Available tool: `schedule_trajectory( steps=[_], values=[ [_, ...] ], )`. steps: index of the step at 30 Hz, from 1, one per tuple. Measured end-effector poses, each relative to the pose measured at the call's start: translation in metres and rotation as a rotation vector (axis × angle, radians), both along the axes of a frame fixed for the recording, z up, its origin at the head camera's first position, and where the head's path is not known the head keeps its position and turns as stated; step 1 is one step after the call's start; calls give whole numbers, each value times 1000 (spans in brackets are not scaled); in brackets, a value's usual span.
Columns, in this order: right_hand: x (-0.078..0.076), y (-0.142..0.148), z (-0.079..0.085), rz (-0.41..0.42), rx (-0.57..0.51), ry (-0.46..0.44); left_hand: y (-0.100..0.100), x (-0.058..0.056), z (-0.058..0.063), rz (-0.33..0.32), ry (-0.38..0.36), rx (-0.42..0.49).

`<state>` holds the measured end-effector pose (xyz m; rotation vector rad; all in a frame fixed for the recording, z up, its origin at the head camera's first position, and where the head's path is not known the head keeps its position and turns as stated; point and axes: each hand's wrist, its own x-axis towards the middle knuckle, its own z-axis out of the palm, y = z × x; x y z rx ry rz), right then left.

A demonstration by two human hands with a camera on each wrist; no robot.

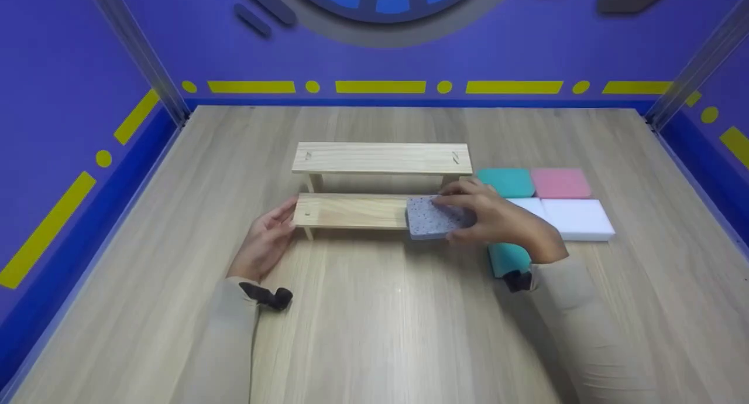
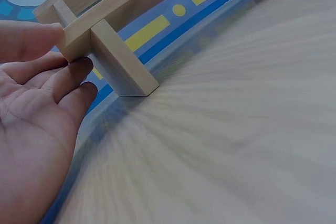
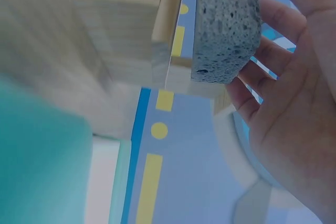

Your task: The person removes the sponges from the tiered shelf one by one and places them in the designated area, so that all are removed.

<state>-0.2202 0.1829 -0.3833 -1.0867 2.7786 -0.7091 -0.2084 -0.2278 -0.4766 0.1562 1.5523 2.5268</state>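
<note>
A low wooden rack has a front plank (image 1: 351, 211) and a higher back plank (image 1: 380, 157), both standing on legs. At the front plank's left end is my left hand (image 1: 264, 240). It pinches that end, thumb (image 2: 31, 40) on the upper side and fingers bent below. My right hand (image 1: 497, 215) grips a grey speckled, porous sponge (image 1: 432, 218) between thumb and fingers. The sponge is held over the right part of the front plank; the right wrist view shows a gap between them. Its right side is covered by my hand in the head view.
Right of the rack lie a teal sponge (image 1: 506, 182), a pink sponge (image 1: 562, 182) and white blocks (image 1: 579, 218). Another teal piece (image 1: 508, 260) is partly under my right wrist. Blue walls with yellow marks (image 1: 380, 86) border the wooden table (image 1: 374, 322).
</note>
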Motion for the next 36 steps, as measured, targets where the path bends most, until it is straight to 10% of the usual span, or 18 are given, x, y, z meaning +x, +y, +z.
schedule_trajectory(
  steps=[36],
  values=[
    [15, 69, 10, -119, -4, -40, 0, -1, -1, 2, 35, 2]
  ],
)
